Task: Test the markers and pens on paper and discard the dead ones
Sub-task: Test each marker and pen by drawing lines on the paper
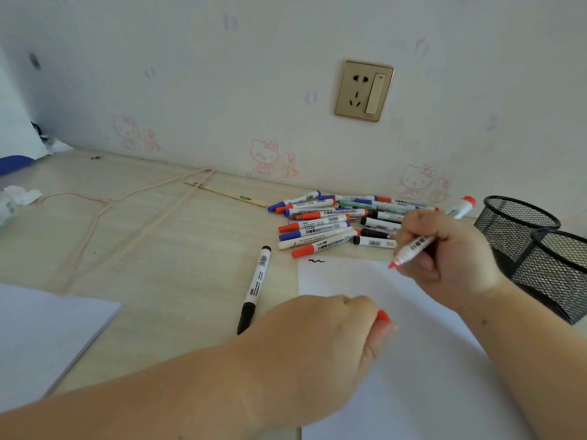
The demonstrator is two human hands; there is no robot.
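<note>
The right hand (444, 258) is gripping a red marker (425, 239), tip touching the paper (428, 360). The left hand (320, 338) is pinching its cap (382, 315) on the sheet.

I see my right hand (444, 252) gripping a red marker (422, 241), its tip just at the top edge of the white paper (413, 360). My left hand (320, 338) rests on the sheet, pinching the red cap (383, 315). A black marker (255, 289) lies apart from the marker pile (333, 222) on the desk (158, 242).
</note>
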